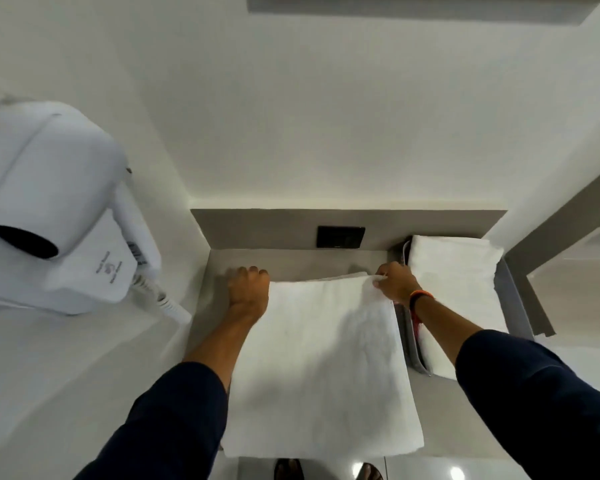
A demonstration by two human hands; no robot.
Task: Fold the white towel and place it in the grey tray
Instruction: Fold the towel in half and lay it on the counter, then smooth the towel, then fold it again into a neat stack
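A white towel (323, 368) lies folded flat on the grey counter in front of me. My left hand (248, 289) grips its far left corner with the fingers curled closed. The far right corner is pinched by my right hand (394, 280), which wears an orange and black wristband. To the right stands the grey tray (515, 303), and another folded white towel (461, 292) lies inside it. My right forearm crosses over the tray's near left part.
A white wall-mounted hair dryer (52, 206) with a coiled cord hangs at the left. A black wall socket (341, 237) sits on the grey backsplash behind the counter. White walls close in the niche at the back and both sides. Feet show below the counter edge.
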